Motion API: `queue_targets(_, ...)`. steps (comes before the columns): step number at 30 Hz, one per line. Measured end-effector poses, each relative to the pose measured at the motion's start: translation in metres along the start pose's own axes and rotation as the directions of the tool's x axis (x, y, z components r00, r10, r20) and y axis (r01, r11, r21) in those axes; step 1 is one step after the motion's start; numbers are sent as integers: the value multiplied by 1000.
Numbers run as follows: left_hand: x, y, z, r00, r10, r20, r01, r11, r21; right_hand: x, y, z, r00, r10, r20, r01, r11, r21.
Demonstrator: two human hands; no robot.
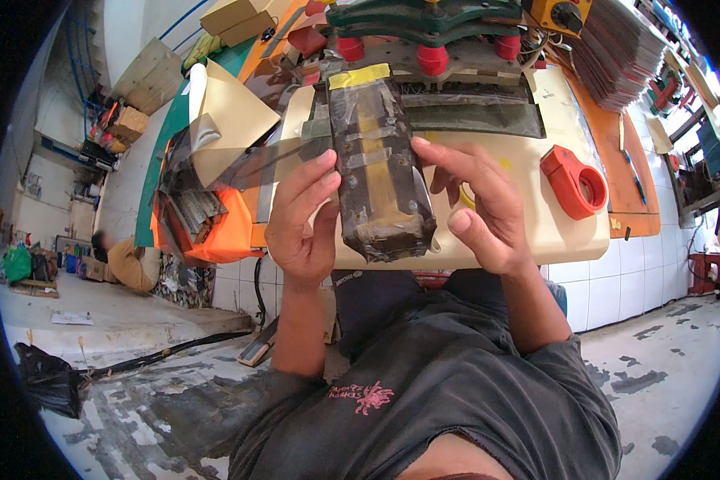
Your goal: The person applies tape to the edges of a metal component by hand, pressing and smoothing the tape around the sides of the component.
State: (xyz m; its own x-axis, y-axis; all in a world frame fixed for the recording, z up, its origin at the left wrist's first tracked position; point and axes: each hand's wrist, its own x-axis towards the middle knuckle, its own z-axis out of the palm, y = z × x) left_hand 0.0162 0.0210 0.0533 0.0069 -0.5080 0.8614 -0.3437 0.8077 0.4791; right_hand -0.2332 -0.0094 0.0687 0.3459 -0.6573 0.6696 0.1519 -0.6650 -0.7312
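A long dark block point(384, 176) wrapped in clear and brownish tape lies between my hands, with a yellow tape strip point(360, 76) across its far end. Its near end comes close to the front edge of the cream work surface point(496, 240). My left hand point(304, 216) is along the block's left side, fingers stretched out and fingertips at its edge. On the other side, my right hand point(484, 204) has its index fingertip at the block's right edge, while the thumb stands apart from it. To the right of that hand sits a red tape dispenser point(574, 182).
Behind the block stands a green machine frame point(424, 24) with red feet. Cream sheets point(236, 120) and an orange bag point(228, 232) with dark strips are at the left. A blue pen point(635, 180) and a tall stack of sheets point(624, 52) are at the right.
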Motion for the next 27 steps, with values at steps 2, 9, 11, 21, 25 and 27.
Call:
queue_targets(2, 9, 1, -3, 992, 91, 85, -105, 977, 184, 3, -6, 4, 998, -1, -70, -3, 998, -58)
queue_targets(9, 22, 5, -9, 970, 196, 142, -231, 927, 294, 15, -3, -2, 975, -221, 25, 212, 893, -398)
queue_targets(11, 25, 3, -11, 964, 210, 161, -250, 923, 294, 16, -7, 0, 980, -199, 0, 184, 906, -381)
queue_targets(21, 41, -3, -12, 936, 238, 259, -295, 933, 208, 28, 0, -3, 948, -314, 48, 307, 867, -393)
queue_targets(25, 43, -4, -8, 943, 229, 242, -273, 947, 168, 32, 2, -6, 932, -352, 80, 349, 820, -454)
queue_targets(27, 42, -4, -8, 946, 221, 239, -264, 950, 168, 33, 2, -4, 928, -364, 76, 356, 807, -471)
